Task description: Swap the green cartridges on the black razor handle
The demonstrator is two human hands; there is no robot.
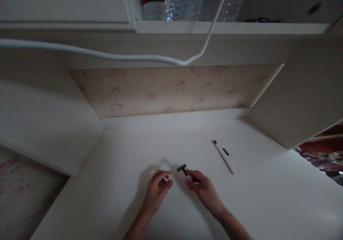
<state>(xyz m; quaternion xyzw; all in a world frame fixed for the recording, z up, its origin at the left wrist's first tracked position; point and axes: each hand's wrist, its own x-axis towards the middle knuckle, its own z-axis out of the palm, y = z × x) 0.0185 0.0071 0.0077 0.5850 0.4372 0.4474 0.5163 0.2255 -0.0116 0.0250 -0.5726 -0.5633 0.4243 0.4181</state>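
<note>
My right hand (201,187) is closed around the handle of a small razor with a green head (182,168) that points up and to the left, just above the white desk (134,161). A short gap to the left, my left hand (158,187) hovers over the desk with its fingers curled in; whether it holds anything I cannot make out. A thin white stick with a dark tip (223,157) lies on the desk to the right, with a small green piece (225,151) beside it.
A floral back panel (171,90) and white side walls close in the desk. A white cable (134,58) sags across the front. Plastic bottles (171,0) stand on the shelf above. Dark clutter (324,158) shows beyond the desk's right side.
</note>
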